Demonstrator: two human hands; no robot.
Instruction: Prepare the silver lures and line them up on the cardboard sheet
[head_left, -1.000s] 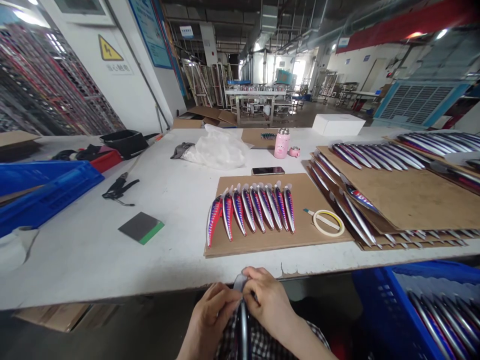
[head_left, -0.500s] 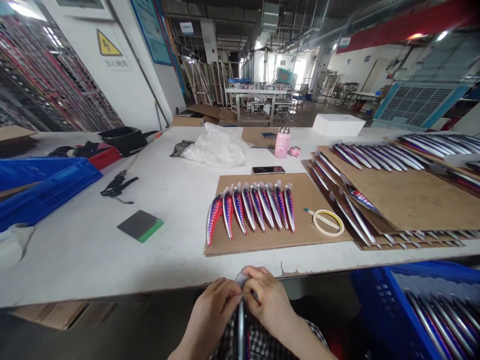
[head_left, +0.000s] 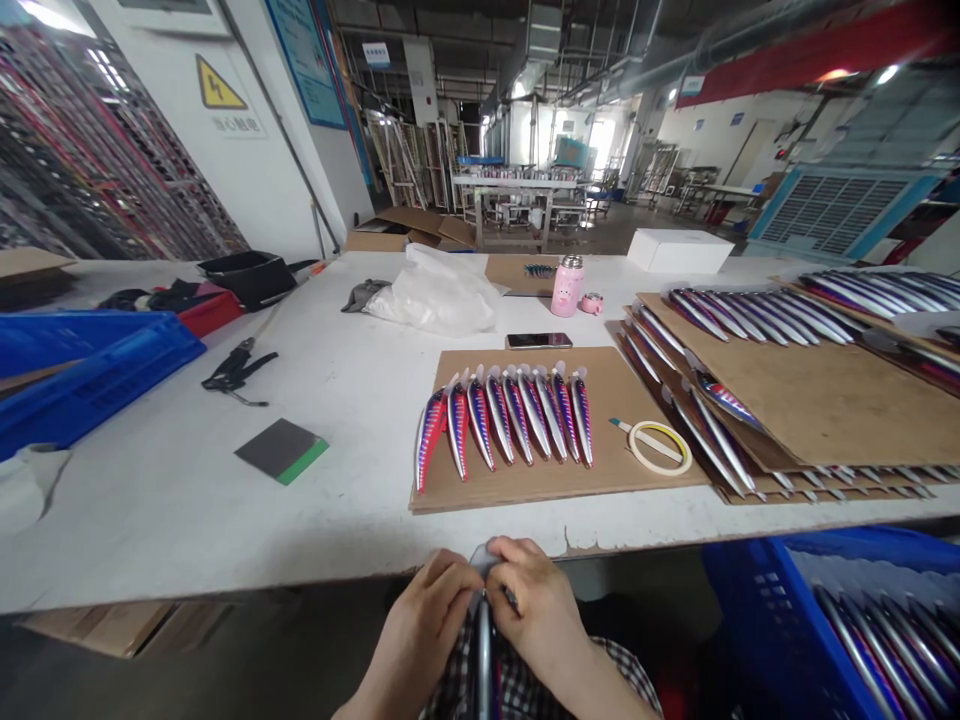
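Observation:
At the table's front edge, my left hand and my right hand meet around the lipped end of a silvery fishing lure. Both hands are closed, thumbs and fingertips pinching near the pale translucent lip. The lure's body points down toward my lap; its lower end runs out of view. Whatever small piece lies between the fingertips is hidden. Beyond the hands, several red, purple and silver lures lie in a row on a cardboard sheet.
On the cardboard's right is a masking tape roll. Stacked cardboard with lures stands farther right, above a blue crate of lures. A phone, pink bottle, plastic bag, grey sheet and black clamp-like tool lie about.
Both hands stay closed at the lure's lipped end, with only slight finger shifts. The whole view has moved a little.

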